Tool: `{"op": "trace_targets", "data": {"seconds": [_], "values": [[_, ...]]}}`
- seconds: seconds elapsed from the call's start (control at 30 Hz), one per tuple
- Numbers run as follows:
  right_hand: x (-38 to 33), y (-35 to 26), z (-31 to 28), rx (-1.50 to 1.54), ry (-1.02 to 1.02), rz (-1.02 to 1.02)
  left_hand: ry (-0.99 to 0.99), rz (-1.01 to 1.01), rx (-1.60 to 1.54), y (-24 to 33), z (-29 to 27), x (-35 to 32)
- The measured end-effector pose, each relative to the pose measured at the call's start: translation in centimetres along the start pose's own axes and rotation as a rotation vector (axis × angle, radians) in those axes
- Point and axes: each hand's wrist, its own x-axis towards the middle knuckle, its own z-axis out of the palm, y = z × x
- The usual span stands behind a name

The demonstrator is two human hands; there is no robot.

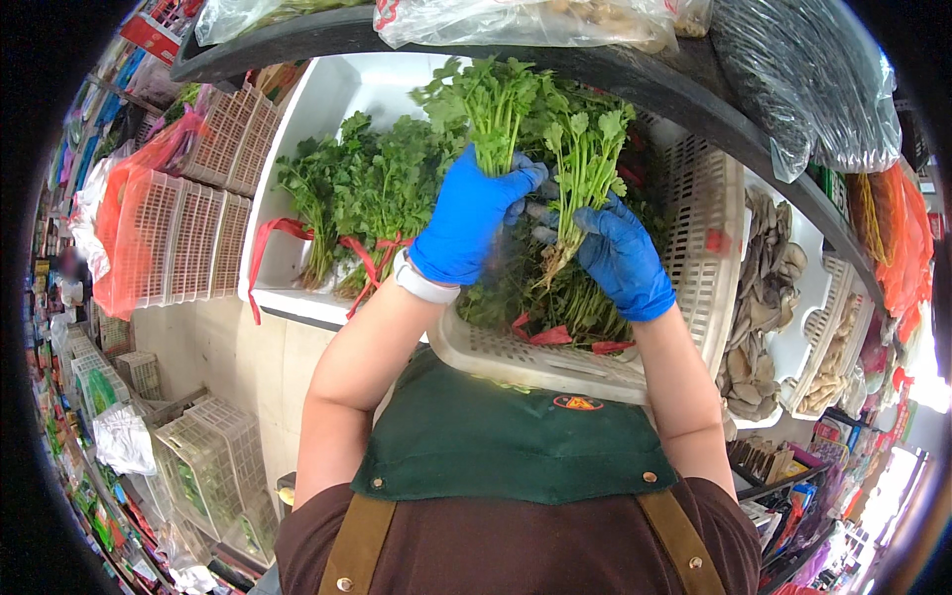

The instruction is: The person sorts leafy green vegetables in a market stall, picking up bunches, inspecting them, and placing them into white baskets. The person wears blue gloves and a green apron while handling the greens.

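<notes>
In my blue-gloved left hand (461, 223) is a bunch of leafy green herbs (499, 114), gripped by the stems with the leaves pointing up. My right hand (627, 256), also gloved in blue, pinches a smaller herb bunch (585, 164) near its pale roots, which hang down. Both hands are side by side over a white plastic basket (565, 369), where more greens (535, 297) and red ties (548, 335) lie. Left of it, a white foam box (276, 188) holds herb bunches (382, 174) bound with red ribbon (367, 260). Some left fingertips are hidden.
A dark curved shelf edge (714, 94) runs across the far side, bearing plastic bags (531, 25). At right stand grey mushrooms (759, 288) in a white box. Stacked crates (188, 238) with an orange bag (124, 233) stand at left, above a pale floor (233, 347).
</notes>
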Motion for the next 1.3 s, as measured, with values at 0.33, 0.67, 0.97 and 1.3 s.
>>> {"op": "trace_targets", "data": {"seconds": [0.33,0.67,0.97,1.3], "values": [[0.3,1.0,-1.4,-0.033,0.204,-0.054,-0.039,-0.031,0.001,-0.5,-0.2,-0.1],[0.5,0.5,-1.9,-0.076,0.12,-0.111,0.012,-0.011,0.083,-0.6,-0.9,0.3],[1.2,1.6,-3.1,-0.208,0.275,-0.185,-0.161,0.239,0.19,-2.4,0.2,-0.1],[1.5,0.7,-3.0,-0.285,0.486,-0.262,-0.037,0.012,0.296,-0.1,-1.3,-0.1]]}}
